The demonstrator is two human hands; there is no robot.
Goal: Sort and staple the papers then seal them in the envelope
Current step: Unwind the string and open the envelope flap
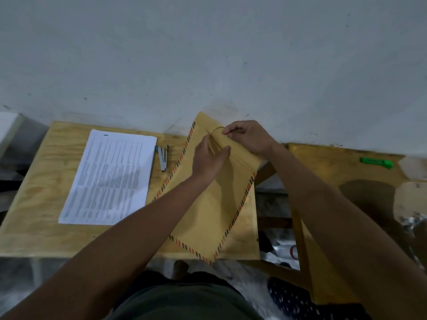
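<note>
Both hands work the envelope [208, 204]: left hand [209, 159] pressing flat-fingered to steady the flap, right hand [248, 136] pinching its closure string [217, 129] (papers [111, 176] wait aside).

A plywood table [34, 227] carries printed papers [111, 179], a stapler [162, 158] and a striped-edged envelope [208, 215].
</note>
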